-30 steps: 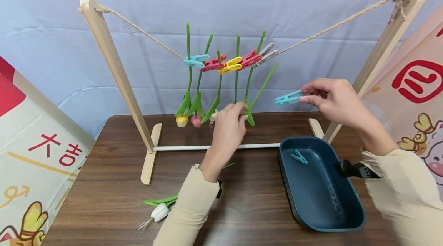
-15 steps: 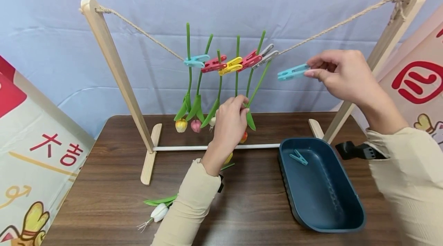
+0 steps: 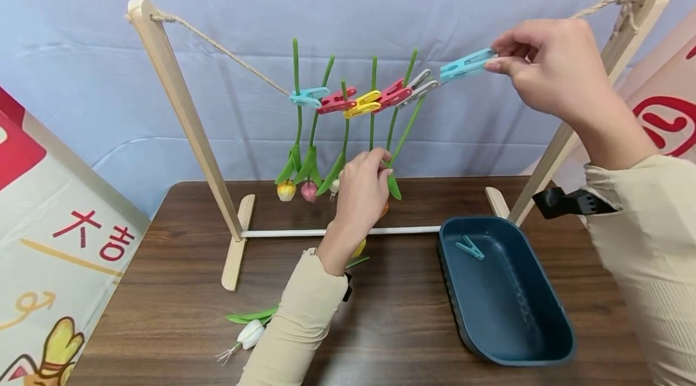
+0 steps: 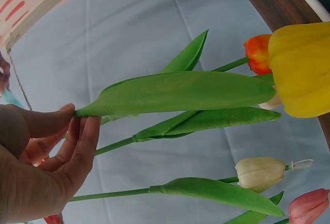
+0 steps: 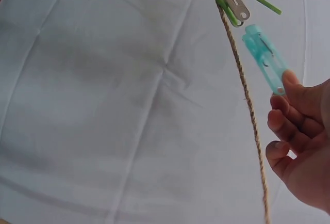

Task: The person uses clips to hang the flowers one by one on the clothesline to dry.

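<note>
My left hand (image 3: 361, 193) pinches the green stem of a yellow tulip (image 4: 301, 69), whose bloom hangs downward. The upper end of that stem reaches up beside the grey clothespin (image 3: 421, 90) on the rope (image 5: 242, 79). My right hand (image 3: 554, 66) holds a light blue clothespin (image 3: 466, 64) by its handle ends, jaws toward the rope and just right of the grey one. Several tulips hang head down from the rope by clothespins: a blue one (image 3: 309, 96), red ones, a yellow one (image 3: 363, 103) and the grey one. An orange-red tulip (image 4: 258, 53) hangs behind the yellow one.
A wooden post (image 3: 185, 114) stands at each end of the rope, joined below by a white rod (image 3: 288, 233). At the right is a dark blue tray (image 3: 505, 301) with a small blue clothespin (image 3: 470, 247). A white tulip (image 3: 251, 334) lies on the table (image 3: 179, 313).
My right hand has risen with the blue clothespin, bringing it to rope height. My left hand has lifted the yellow tulip slightly, so its stem end now reaches the rope beside the grey clothespin.
</note>
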Demonstrator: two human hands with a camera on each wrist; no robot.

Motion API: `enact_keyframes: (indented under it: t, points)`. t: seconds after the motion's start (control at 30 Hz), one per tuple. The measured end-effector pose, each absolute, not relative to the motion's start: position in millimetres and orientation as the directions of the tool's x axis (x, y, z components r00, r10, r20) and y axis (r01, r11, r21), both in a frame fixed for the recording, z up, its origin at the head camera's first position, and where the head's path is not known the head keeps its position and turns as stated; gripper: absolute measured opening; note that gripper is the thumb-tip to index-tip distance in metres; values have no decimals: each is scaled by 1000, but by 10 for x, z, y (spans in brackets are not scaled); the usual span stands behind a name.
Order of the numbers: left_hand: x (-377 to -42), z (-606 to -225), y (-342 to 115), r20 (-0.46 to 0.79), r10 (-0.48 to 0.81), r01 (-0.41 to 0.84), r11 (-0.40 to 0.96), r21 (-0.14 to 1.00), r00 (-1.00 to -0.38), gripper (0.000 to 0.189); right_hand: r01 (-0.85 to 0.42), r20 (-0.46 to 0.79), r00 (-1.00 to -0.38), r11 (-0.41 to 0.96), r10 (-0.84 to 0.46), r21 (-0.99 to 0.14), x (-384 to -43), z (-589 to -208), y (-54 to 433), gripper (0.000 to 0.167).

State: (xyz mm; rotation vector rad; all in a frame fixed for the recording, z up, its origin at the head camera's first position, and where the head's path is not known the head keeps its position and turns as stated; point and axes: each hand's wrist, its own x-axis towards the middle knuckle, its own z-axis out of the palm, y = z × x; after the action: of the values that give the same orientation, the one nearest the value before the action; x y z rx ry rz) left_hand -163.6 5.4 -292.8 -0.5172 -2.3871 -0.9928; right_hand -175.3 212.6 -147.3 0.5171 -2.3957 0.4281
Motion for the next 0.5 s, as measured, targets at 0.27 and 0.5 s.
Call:
enact_keyframes:
  t: [0.27, 0.5]
  points:
    - [-1681, -2886, 97, 581, 149, 518, 660, 544, -800, 10, -459, 537, -769, 885, -347, -85, -1867, -1410, 2071, 15]
    - [-1710, -2807, 171, 601, 155, 542, 642, 542, -784, 11, -459, 480, -799, 883, -363, -95, -1903, -1432, 2051, 13]
